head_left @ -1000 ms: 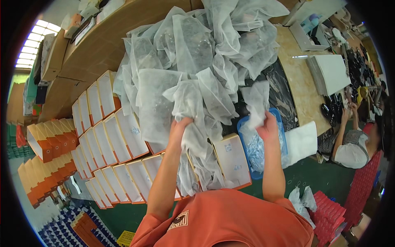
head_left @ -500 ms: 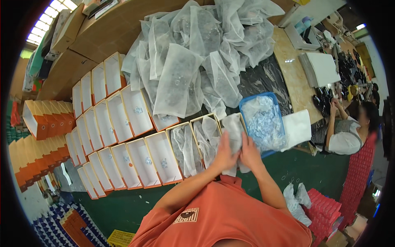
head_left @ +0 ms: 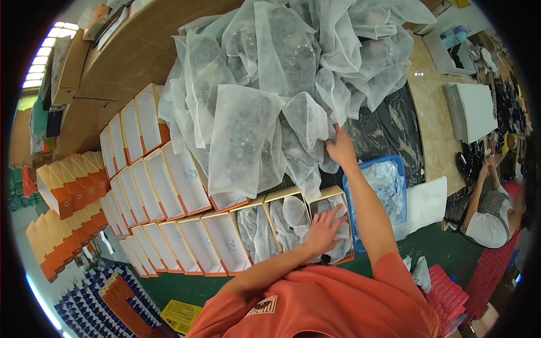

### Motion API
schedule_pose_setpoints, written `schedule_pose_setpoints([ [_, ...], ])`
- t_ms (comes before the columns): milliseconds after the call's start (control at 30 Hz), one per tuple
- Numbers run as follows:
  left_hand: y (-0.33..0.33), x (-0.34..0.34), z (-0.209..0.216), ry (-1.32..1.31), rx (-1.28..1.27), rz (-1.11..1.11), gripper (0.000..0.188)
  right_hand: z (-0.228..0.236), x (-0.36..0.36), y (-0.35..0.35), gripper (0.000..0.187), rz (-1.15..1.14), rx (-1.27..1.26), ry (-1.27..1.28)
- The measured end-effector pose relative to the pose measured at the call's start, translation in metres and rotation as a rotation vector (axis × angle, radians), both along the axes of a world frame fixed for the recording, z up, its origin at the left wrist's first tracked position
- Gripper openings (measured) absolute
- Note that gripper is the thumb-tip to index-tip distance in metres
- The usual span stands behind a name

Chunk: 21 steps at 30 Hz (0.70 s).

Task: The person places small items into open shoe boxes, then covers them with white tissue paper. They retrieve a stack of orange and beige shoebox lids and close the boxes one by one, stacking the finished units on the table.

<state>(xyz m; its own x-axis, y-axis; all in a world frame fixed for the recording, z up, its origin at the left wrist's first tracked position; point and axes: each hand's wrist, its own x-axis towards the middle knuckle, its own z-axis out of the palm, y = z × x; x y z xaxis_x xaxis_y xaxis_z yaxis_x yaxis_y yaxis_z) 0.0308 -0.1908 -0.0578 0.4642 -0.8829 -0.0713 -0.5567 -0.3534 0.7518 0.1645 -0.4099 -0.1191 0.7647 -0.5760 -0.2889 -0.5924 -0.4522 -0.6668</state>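
Observation:
My left hand [head_left: 322,231] lies with fingers spread on a white translucent fabric bag [head_left: 339,248] inside the rightmost open shoe box [head_left: 341,261]. My right hand [head_left: 341,149] reaches to the heap of similar bags [head_left: 288,53] on the table. Its fingers are closed on the edge of one white fabric bag [head_left: 309,121] at the heap's near right side. Dark contents show faintly through the fabric. The two boxes left of my left hand also hold white bags [head_left: 253,231].
Rows of open orange-and-white boxes [head_left: 189,174] stand at left, some holding small bluish packets. A blue basket [head_left: 403,194] of crumpled clear-blue packets is beside my right forearm, with white sheets [head_left: 427,204] to its right. Another person [head_left: 489,222] works at far right.
My right hand has left the rightmost box and moved up to the bag heap. My left hand has stayed at that box and spread flat over its bag. The view has shifted.

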Motion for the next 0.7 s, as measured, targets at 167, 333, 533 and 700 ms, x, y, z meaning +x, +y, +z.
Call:
schedule_pose_setpoints([
  [167, 0.050, 0.175, 0.043, -0.609, 0.027, 0.677, 0.066, 0.016, -0.043, 0.017, 0.039, -0.286, 0.265, -0.231],
  [333, 0.059, 0.282, 0.031, -0.131, 0.324, 0.776, 0.058, 0.064, -0.059, 0.091, 0.049, -0.353, 1.017, -0.301],
  [533, 0.125, 0.229, 0.070, 0.526, -0.206, 1.021, 0.034, 0.085, -0.044, 0.062, 0.055, -0.014, 0.868, -0.493],
  [700, 0.232, 0.127, 0.102, 1.030, -0.519, 1.211, 0.051, -0.002, 0.020, -0.033, 0.061, -0.333, 0.175, -0.119],
])
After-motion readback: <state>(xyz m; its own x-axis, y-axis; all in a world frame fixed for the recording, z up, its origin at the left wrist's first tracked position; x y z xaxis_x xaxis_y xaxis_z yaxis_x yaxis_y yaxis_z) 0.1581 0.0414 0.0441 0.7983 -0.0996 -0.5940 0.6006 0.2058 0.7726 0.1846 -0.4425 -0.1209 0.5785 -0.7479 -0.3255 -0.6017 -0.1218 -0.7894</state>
